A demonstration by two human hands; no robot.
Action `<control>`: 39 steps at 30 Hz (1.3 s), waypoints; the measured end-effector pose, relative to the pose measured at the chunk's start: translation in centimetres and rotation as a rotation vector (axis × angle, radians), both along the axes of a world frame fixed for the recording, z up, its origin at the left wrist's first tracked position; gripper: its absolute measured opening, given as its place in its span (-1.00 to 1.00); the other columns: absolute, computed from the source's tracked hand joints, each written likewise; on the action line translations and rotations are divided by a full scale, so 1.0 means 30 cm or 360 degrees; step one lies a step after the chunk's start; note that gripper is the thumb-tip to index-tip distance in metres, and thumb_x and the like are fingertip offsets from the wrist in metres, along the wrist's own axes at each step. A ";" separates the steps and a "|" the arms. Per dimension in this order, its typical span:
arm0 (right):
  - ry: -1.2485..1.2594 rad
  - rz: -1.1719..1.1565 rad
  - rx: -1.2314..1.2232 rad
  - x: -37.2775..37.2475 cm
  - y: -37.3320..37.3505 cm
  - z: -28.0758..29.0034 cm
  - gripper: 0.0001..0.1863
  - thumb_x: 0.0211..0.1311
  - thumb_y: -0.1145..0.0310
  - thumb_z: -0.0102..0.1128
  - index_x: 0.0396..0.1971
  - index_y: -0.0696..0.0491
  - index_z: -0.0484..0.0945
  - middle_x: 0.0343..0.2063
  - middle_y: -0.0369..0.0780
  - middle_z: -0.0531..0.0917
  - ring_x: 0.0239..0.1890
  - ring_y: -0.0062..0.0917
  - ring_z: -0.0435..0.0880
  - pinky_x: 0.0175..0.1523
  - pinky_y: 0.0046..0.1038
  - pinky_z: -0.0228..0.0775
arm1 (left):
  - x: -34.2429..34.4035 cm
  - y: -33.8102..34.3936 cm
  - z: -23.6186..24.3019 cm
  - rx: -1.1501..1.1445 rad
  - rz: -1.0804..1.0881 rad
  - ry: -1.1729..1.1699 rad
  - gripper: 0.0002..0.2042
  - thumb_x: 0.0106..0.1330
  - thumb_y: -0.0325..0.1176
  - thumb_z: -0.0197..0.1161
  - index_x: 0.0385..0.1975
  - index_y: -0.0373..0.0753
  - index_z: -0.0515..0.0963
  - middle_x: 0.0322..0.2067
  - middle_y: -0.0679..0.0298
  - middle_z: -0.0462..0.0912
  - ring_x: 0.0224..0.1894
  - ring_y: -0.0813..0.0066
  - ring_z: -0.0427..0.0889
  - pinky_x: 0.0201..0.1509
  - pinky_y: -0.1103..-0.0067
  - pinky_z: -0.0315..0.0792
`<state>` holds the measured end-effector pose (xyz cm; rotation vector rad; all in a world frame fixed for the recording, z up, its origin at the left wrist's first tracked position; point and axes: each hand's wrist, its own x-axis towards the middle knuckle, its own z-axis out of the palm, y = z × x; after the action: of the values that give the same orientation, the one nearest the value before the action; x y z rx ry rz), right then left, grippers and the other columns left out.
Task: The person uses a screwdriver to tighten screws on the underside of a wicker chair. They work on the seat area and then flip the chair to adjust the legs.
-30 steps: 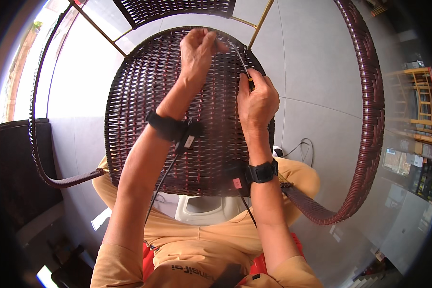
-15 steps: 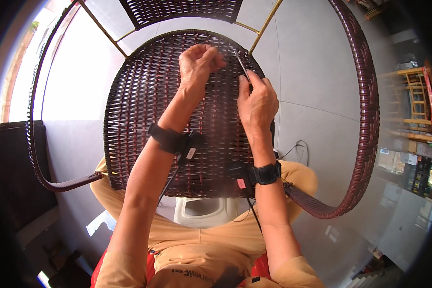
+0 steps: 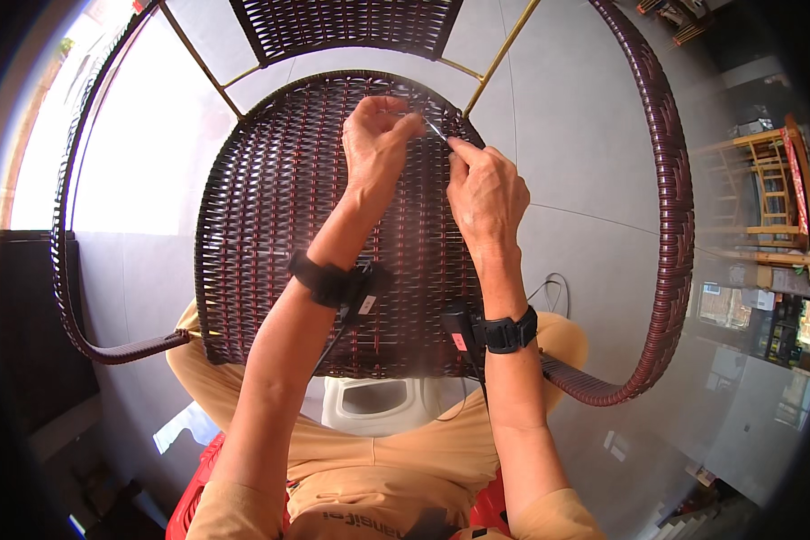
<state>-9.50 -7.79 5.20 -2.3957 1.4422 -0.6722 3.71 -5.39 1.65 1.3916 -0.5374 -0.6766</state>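
A dark brown woven chair seat (image 3: 283, 225) lies in front of me between my arms. Over its far part, my left hand (image 3: 374, 148) is closed with thumb and fingers pinched together; what they hold, if anything, I cannot make out. To the right of it, my right hand (image 3: 489, 193) grips a thin metal tool (image 3: 436, 130) near the seat's far right edge. The tool's shaft points up and left toward my left fingertips. Its handle is hidden inside my right hand.
The chair's wrapped armrests curve along the left (image 3: 61, 243) and right (image 3: 677, 189). Brass-coloured frame bars (image 3: 504, 54) join a woven backrest (image 3: 346, 22) at the far side. A white plastic stool (image 3: 373, 409) stands below the seat. Wooden furniture (image 3: 769, 184) is at far right.
My left hand has come slightly nearer and to the right. The tool in my right hand now tilts further left, its tip closer to my left fingers. The view has shifted a little.
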 end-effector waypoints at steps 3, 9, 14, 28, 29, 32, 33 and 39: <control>0.0030 0.0019 -0.0054 0.009 -0.002 0.004 -0.81 0.12 0.39 0.18 -0.26 -0.07 0.68 -0.55 -0.18 0.59 -0.44 -0.26 0.61 -0.35 -0.28 0.45 | 0.002 0.009 0.001 0.0088 0.0001 0.0041 -0.68 0.03 -0.41 0.32 -0.24 -0.40 0.46 -0.53 0.15 0.67 -0.46 0.56 0.60 -0.37 0.65 0.43; 0.0160 0.0067 -0.0095 0.020 -0.030 0.029 -0.82 0.09 0.42 0.21 -0.29 -0.04 0.68 -0.52 -0.17 0.62 -0.41 -0.25 0.62 -0.34 -0.27 0.46 | 0.022 0.010 0.022 0.0314 -0.0020 -0.0024 -0.71 0.04 -0.47 0.30 -0.24 -0.38 0.44 -0.52 0.17 0.66 -0.46 0.58 0.57 -0.35 0.67 0.42; 0.0085 0.0054 -0.0075 0.016 -0.013 0.001 -0.81 0.08 0.43 0.22 -0.28 -0.04 0.68 -0.53 -0.18 0.61 -0.44 -0.24 0.62 -0.35 -0.28 0.45 | 0.038 0.009 0.008 0.0341 -0.0102 -0.0082 -0.77 0.09 -0.53 0.29 -0.28 -0.36 0.42 -0.51 0.17 0.64 -0.45 0.59 0.56 -0.30 0.69 0.41; -0.0215 0.0062 -0.0311 0.015 0.023 -0.131 -0.86 0.13 0.45 0.17 -0.28 0.10 0.56 -0.52 -0.17 0.52 -0.55 -0.25 0.59 -0.48 -0.31 0.43 | 0.048 -0.023 -0.035 0.0374 -0.0141 -0.0105 -0.80 0.05 -0.58 0.28 -0.37 -0.33 0.42 -0.55 0.17 0.62 -0.52 0.55 0.58 -0.41 0.68 0.45; -0.0257 0.0060 -0.0328 0.014 0.024 -0.135 -0.86 0.13 0.43 0.21 -0.29 0.10 0.60 -0.54 -0.19 0.53 -0.56 -0.29 0.58 -0.50 -0.35 0.40 | 0.051 -0.027 -0.037 0.0376 -0.0142 -0.0107 -0.80 0.05 -0.58 0.28 -0.37 -0.33 0.42 -0.55 0.17 0.62 -0.52 0.55 0.58 -0.41 0.68 0.45; -0.0345 0.0049 -0.0387 0.011 0.021 -0.150 -0.92 0.14 0.45 0.20 -0.36 0.10 0.59 -0.56 -0.20 0.53 -0.57 -0.29 0.57 -0.51 -0.36 0.38 | 0.055 -0.045 -0.041 0.0407 -0.0103 -0.0167 -0.78 -0.07 -0.43 0.31 -0.39 -0.29 0.51 -0.61 0.23 0.66 -0.53 0.57 0.62 -0.44 0.67 0.44; -0.0347 0.0049 -0.0386 0.014 0.021 -0.156 -0.92 0.14 0.45 0.20 -0.36 0.10 0.59 -0.56 -0.20 0.53 -0.57 -0.29 0.57 -0.51 -0.36 0.38 | 0.060 -0.050 -0.044 0.0404 -0.0096 -0.0193 -0.78 -0.07 -0.43 0.31 -0.40 -0.29 0.51 -0.62 0.23 0.66 -0.53 0.57 0.62 -0.43 0.66 0.44; -0.0376 0.0041 -0.0411 0.016 0.023 -0.153 -0.93 0.14 0.45 0.20 -0.37 0.09 0.59 -0.57 -0.20 0.55 -0.58 -0.30 0.57 -0.52 -0.38 0.38 | 0.067 -0.058 -0.014 0.0446 -0.0134 -0.0142 -0.79 -0.06 -0.50 0.27 -0.38 -0.34 0.47 -0.62 0.21 0.62 -0.56 0.54 0.58 -0.45 0.65 0.44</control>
<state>-9.01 -7.09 0.61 -2.4118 1.2920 -1.1546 5.74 -7.13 1.22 1.6746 -0.5906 -0.7829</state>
